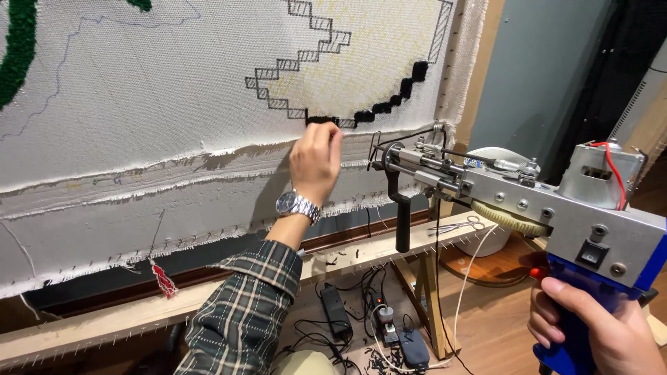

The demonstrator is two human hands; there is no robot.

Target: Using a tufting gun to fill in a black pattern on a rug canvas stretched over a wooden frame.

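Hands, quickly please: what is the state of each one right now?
Left hand: fingers bunched, touching the white stretched backing cloth at the black tufted yarn outline.
Right hand: closed on the blue handle of the metal tufting gun.

Left hand [316, 161] raised at centre of frame, back toward the camera, fingers curled together, fingertips [332, 132] bunched and pointing up. Wrist straight, banded by a metal watch. Forearm in a plaid sleeve, rising from the bottom edge at lower centre-left, slanting up and right. Right hand [597, 330] at lower right corner, closed in a fist grip, knuckles leftward, thumb wrapped over. Forearm out of view.
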